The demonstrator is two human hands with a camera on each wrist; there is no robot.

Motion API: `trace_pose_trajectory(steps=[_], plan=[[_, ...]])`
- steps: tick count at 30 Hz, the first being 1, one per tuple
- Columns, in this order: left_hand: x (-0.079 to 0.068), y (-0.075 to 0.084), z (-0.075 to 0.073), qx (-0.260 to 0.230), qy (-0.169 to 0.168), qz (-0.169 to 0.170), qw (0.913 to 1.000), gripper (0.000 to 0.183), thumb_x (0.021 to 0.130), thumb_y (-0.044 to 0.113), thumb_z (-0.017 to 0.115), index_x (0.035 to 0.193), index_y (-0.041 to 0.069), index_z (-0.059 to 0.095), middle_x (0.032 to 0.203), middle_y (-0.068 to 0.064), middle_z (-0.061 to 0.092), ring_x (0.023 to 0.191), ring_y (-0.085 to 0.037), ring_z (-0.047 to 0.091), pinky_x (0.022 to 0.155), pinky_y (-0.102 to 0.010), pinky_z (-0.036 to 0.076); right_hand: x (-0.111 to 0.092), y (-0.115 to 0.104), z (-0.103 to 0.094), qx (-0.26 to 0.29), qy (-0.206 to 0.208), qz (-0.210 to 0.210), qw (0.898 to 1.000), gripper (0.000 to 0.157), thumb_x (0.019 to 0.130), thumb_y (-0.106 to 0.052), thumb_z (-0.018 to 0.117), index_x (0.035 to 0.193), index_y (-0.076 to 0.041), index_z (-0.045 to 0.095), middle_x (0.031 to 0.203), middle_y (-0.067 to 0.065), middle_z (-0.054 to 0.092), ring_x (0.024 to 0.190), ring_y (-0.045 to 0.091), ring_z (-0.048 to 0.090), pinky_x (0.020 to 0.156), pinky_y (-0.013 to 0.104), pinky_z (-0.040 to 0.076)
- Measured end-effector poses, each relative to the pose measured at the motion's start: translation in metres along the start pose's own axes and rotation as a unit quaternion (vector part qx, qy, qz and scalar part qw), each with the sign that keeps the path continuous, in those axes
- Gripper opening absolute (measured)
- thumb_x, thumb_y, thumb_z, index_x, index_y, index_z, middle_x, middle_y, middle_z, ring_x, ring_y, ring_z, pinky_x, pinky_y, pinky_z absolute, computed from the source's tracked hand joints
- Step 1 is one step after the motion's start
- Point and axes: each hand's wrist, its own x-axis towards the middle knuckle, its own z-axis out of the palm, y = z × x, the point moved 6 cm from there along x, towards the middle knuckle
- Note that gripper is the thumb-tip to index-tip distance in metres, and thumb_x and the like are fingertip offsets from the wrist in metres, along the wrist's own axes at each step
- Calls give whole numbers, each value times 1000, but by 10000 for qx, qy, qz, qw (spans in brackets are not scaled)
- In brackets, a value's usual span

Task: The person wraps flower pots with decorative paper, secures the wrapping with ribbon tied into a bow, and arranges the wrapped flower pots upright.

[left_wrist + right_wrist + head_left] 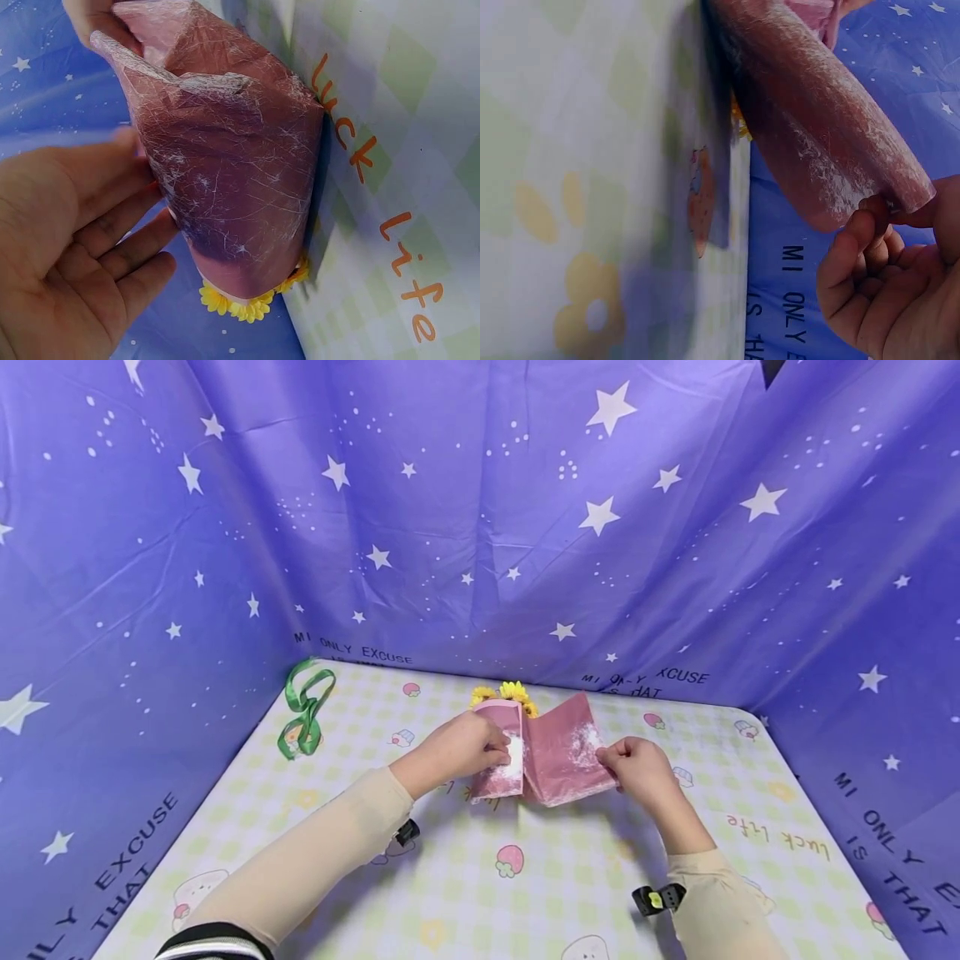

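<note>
In the head view a creased pink sheet of wrapping paper [562, 752], folded in the middle and scuffed with white marks, stands over the table. My left hand [457, 747] pinches its left part, fingertips at the pale patch. On the far right edge, my right hand [645, 770] pinches the paper between thumb and fingers. Yellow flowers [513, 692] show behind the top of the paper; the rest of them is hidden. The left wrist view has the paper [232, 165] bulging beside the left fingers. In the right wrist view its edge [907, 180] curls over at the right fingertips.
A green ribbon [303, 714] lies looped at the table's back left corner. The checked tablecloth [450, 893] has printed strawberries and lettering. Purple star-printed curtains [480, 527] enclose the table at the back and both sides.
</note>
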Motion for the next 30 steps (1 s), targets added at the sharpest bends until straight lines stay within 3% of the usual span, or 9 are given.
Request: trace_pose_trajectory(steps=[7,16,25,30], plan=[[0,-3,2,75,72,-73,9999,15,93,34,77,91,20,82,106,5,79,89,-8,72,92,-27,57,3,-14,2,719,-45,-21,9974,27,100,-25,66,96,1,67,71,0,57,66,13,56,62,29,59],[0,-2,2,63,59,-168,9998,16,93,34,77,92,19,82,108,5,78,95,-10,73,95,-28,57,2,-29,5,1072,-113,-203,9940,24,100,-19,65,99,5,66,71,1,58,62,10,55,60,29,59],[-2,-2,0,-16,21,-142,9999,15,92,33,78,82,22,80,83,13,75,67,-1,59,75,-22,55,1,-48,8,1005,-10,-530,9935,20,98,-15,67,93,4,68,72,1,62,62,11,56,55,26,51],[-1,0,-2,-30,16,-145,9999,15,92,34,77,83,21,81,88,11,77,69,0,60,77,-24,56,0,-61,8,728,61,-662,9951,19,98,-17,68,89,1,69,69,1,61,62,14,55,55,28,49]])
